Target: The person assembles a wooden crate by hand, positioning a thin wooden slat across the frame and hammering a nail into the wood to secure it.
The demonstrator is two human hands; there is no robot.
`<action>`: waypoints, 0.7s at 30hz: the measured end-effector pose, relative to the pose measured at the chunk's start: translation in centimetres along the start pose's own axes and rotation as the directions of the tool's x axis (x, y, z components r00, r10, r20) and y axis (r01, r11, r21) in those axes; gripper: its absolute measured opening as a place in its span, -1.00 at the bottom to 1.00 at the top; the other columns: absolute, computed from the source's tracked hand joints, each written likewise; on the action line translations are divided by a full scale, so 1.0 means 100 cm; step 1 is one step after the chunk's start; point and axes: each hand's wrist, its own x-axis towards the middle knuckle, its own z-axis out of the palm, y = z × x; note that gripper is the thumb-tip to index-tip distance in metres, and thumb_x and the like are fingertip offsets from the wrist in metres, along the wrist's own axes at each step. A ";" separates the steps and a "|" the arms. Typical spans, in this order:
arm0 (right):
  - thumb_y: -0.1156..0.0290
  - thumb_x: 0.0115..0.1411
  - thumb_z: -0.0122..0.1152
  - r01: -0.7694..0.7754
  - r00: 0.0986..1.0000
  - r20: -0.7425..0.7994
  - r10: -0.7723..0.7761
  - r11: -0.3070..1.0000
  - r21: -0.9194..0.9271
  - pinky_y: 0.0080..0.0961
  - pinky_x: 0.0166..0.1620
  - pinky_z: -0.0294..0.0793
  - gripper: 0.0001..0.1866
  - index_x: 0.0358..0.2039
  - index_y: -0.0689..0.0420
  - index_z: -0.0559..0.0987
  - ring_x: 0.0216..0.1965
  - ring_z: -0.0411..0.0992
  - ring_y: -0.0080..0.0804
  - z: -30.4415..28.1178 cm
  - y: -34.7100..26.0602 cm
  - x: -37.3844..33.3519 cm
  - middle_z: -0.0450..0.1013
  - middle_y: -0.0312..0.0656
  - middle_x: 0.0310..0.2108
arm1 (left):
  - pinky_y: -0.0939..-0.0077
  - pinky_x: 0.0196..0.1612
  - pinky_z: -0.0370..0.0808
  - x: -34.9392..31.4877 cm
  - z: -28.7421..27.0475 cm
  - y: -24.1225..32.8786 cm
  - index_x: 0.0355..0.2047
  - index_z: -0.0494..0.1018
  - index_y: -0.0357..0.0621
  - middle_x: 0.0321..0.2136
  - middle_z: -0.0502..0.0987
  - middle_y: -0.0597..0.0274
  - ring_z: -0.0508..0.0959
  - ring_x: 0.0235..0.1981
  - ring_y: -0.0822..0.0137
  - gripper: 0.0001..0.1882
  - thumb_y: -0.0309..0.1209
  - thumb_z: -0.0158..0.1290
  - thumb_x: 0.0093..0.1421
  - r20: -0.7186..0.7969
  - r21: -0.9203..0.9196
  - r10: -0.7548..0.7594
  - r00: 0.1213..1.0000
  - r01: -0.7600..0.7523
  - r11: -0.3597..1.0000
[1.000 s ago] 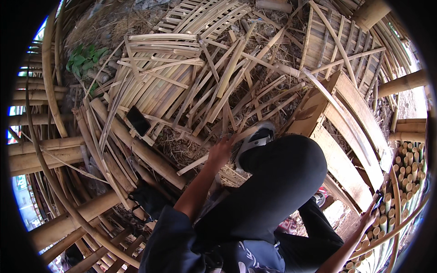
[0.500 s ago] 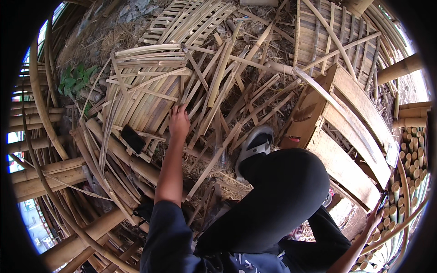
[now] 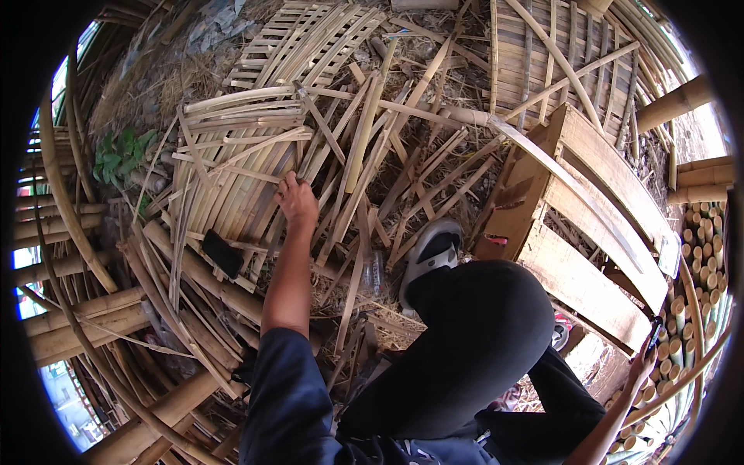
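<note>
A great heap of split bamboo slats (image 3: 364,155) covered the ground ahead of the person, the strips crossing one another at every angle over dry straw. To the right stood a wooden crate (image 3: 597,232) of broad planks, tilted, with a long curved bamboo strip (image 3: 558,170) lying across its top. Thick round bamboo poles (image 3: 85,318) lay stacked along the left side, and cut pole ends (image 3: 701,256) showed in a bundle at the far right. The person's bent knee in dark trousers (image 3: 473,341) filled the lower middle, ending in a grey and white shoe (image 3: 430,252) planted among the strips. A small dark flat object (image 3: 222,253) rested on the slats to the left of the forearm. The left hand (image 3: 297,200) was stretched well forward, its fingers curled down onto the woven panel of slats (image 3: 232,170), apparently closing on a thin strip there, though the grip itself was too small to make out surely. That panel lay just beyond and to the left of the fingers, its slats running mostly away from the person, slightly fanned. The right hand (image 3: 645,363) was far off at the lower right edge, closed about a small dark object (image 3: 655,335), well apart from the panel, so the left hand was much the nearer.
</note>
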 end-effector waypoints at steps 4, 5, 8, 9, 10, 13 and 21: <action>-0.17 0.35 0.05 0.058 0.997 -0.042 -0.059 0.998 -0.027 -0.51 -0.59 0.35 -0.30 0.11 0.29 0.49 -0.66 0.33 -0.49 0.000 0.006 0.002 0.43 -0.10 -0.19 | -0.02 0.12 0.37 -0.002 -0.026 -0.007 -0.16 0.60 -0.04 0.09 0.29 0.23 0.31 0.19 0.09 -0.81 -0.35 0.13 0.22 0.001 -0.151 0.057 0.998 -0.057 0.987; -0.17 0.35 0.05 0.049 0.998 -0.049 -0.050 0.999 -0.014 -0.51 -0.59 0.34 -0.30 0.11 0.28 0.49 -0.67 0.33 -0.50 -0.001 0.008 0.002 0.44 -0.10 -0.19 | 0.01 0.08 0.41 -0.001 -0.033 -0.006 -0.20 0.59 -0.07 0.07 0.33 0.20 0.37 0.13 0.07 -0.83 -0.36 0.11 0.24 0.002 -0.161 0.055 0.998 -0.054 0.986; -0.16 0.35 0.06 -0.008 1.000 0.005 0.008 0.999 0.052 -0.51 -0.60 0.32 -0.32 0.06 0.31 0.50 -0.68 0.32 -0.50 0.003 -0.014 -0.005 0.43 -0.11 -0.23 | 0.05 -0.03 0.49 0.004 -0.043 -0.030 -0.27 0.56 -0.13 -0.06 0.44 0.13 0.49 -0.04 0.02 -0.86 -0.38 0.06 0.25 0.016 -0.247 0.074 0.997 -0.068 0.967; -0.14 0.36 0.07 -0.042 0.999 0.022 0.040 0.996 0.075 -0.51 -0.60 0.32 -0.33 0.04 0.32 0.50 -0.68 0.31 -0.50 0.004 -0.017 -0.005 0.43 -0.11 -0.25 | 0.05 -0.11 0.52 0.007 -0.045 -0.037 -0.30 0.55 -0.17 -0.16 0.52 0.09 0.56 -0.16 -0.02 -0.87 -0.40 0.04 0.25 0.031 -0.343 0.106 0.994 -0.089 0.935; -0.14 0.36 0.07 -0.043 0.999 0.023 0.041 0.996 0.082 -0.51 -0.60 0.32 -0.33 0.04 0.32 0.50 -0.68 0.31 -0.50 0.005 -0.016 -0.005 0.43 -0.11 -0.25 | 0.19 -0.29 0.52 0.006 -0.045 -0.045 -0.23 0.53 -0.24 -0.43 0.54 0.15 0.57 -0.45 0.10 -0.82 -0.42 -0.02 0.31 0.063 -0.421 0.131 0.989 -0.092 0.902; -0.12 0.36 0.08 -0.073 0.996 0.052 0.069 0.993 0.094 -0.50 -0.61 0.32 -0.35 0.01 0.33 0.50 -0.69 0.30 -0.49 -0.001 -0.006 -0.003 0.43 -0.11 -0.28 | 0.41 -0.50 0.40 0.000 -0.070 -0.038 -0.16 0.52 -0.28 -0.53 0.46 0.31 0.47 -0.56 0.37 -0.77 -0.39 -0.06 0.39 0.485 -0.770 0.133 0.864 0.350 0.533; -0.12 0.37 0.06 -0.042 0.999 0.027 0.039 0.990 0.134 -0.47 -0.58 0.34 -0.35 0.07 0.30 0.49 -0.67 0.32 -0.47 -0.001 -0.017 -0.008 0.44 -0.10 -0.28 | 0.70 -0.63 0.13 -0.016 -0.093 -0.078 0.04 0.43 -0.20 -0.43 0.36 0.44 0.17 -0.63 0.65 -0.68 -0.23 -0.08 0.46 0.682 -0.684 0.320 0.658 0.729 -0.042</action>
